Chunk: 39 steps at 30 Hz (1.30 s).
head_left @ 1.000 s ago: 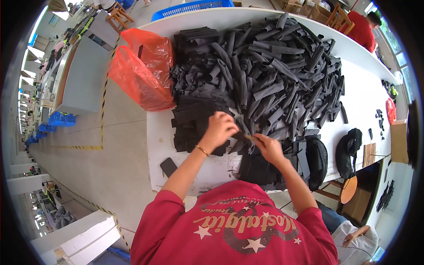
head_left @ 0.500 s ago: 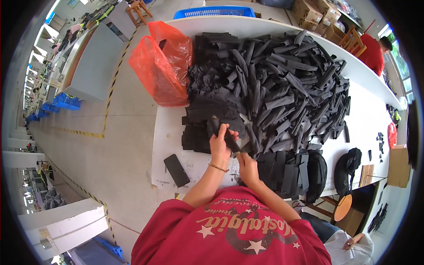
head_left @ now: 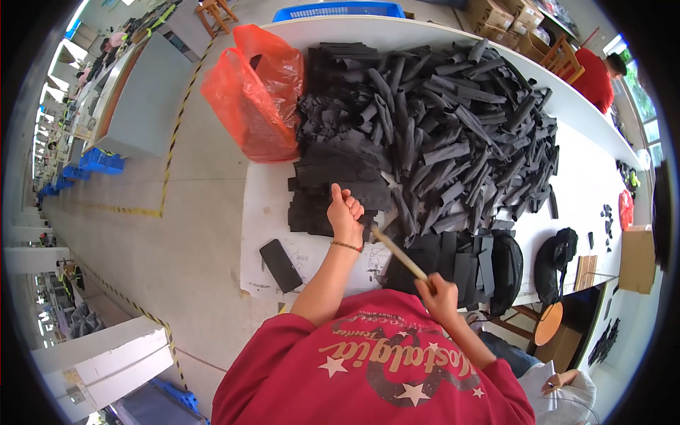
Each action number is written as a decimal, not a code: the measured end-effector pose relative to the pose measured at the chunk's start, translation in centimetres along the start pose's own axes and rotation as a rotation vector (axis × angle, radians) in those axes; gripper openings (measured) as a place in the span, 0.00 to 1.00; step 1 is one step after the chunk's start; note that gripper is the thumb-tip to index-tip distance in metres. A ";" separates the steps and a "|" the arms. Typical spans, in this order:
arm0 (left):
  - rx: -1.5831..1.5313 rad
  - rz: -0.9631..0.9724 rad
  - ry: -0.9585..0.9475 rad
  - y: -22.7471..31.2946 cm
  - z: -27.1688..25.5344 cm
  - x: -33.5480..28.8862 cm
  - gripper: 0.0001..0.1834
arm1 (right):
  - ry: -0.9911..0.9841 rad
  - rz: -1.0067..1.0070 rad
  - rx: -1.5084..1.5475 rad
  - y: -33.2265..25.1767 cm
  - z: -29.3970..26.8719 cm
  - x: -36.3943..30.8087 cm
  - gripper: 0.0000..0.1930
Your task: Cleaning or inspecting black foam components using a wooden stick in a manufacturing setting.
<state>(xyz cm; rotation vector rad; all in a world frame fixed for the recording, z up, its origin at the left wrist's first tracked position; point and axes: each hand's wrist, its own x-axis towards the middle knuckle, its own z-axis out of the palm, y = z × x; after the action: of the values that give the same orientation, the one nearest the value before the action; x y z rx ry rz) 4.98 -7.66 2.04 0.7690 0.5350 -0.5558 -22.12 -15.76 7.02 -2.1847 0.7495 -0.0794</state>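
right hand (head_left: pixel 440 296) grips the stick's (head_left: pixel 400 256) near end, over the desk's (head_left: pixel 265 212) near edge. left hand (head_left: pixel 345 212) is fisted, contents hidden. best to angle the stick steadily, tip clear of the left wrist.

phone (head_left: pixel 280 265) on table (head_left: pixel 588 170); strip heap (head_left: pixel 460 150) behind, to right; plastic bag (head_left: pixel 262 106) left of heap; basket (head_left: pixel 340 11) beyond table.

We have bare table (head_left: pixel 586 166) right of the pile (head_left: pixel 460 131) and between phone (head_left: pixel 280 265) and left forearm (head_left: pixel 326 283). The pile blocks us ahead; the stick (head_left: pixel 401 257) bars the gap from left hand (head_left: pixel 346 214) to right hand (head_left: pixel 439 296).
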 end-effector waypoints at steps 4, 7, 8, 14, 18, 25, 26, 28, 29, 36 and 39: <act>-0.149 -0.047 0.037 -1.4 1.1 -0.5 0.19 | 0.185 -0.103 0.546 -5.4 3.5 6.7 0.04; -0.112 -0.102 -0.049 -2.2 0.3 -0.6 0.17 | 0.293 -0.247 0.547 -6.4 4.7 10.4 0.03; -0.111 -0.098 -0.049 -1.6 0.7 -1.1 0.17 | 0.287 -0.207 0.598 -6.2 4.6 10.9 0.03; 0.948 0.017 -0.976 -0.1 0.0 -3.9 0.17 | 0.169 -0.205 0.514 -4.6 3.2 11.3 0.02; 0.990 -0.181 -0.793 -2.7 0.6 -6.3 0.19 | 0.449 -0.195 0.471 -4.1 1.4 12.8 0.02; 0.867 -0.286 -0.831 -4.5 0.4 -9.9 0.19 | 0.595 0.215 1.018 -3.2 -1.7 17.0 0.10; 0.872 -0.287 -0.836 -4.4 -1.2 -10.1 0.19 | 0.601 0.214 1.021 -2.4 -2.3 17.7 0.10; 1.316 -0.557 -1.037 -4.2 -4.0 -9.6 0.19 | 0.668 0.218 1.107 -0.5 -4.0 18.9 0.09; 1.264 -0.406 -0.905 -3.7 -3.8 -9.2 0.17 | 0.550 0.178 1.124 -0.8 -5.1 18.6 0.10; 0.843 0.506 -0.695 -2.4 5.4 -3.9 0.09 | 0.081 0.221 0.990 -5.4 -3.4 15.9 0.10; 0.775 0.221 -0.704 -2.9 5.1 -3.0 0.10 | 0.155 0.180 1.043 -6.7 -1.8 15.1 0.07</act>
<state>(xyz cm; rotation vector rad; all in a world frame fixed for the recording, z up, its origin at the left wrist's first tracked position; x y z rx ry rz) 2.17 -12.41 5.59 1.2597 -0.4523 -0.7838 -7.01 -21.75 10.24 -1.1246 0.7488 -0.4443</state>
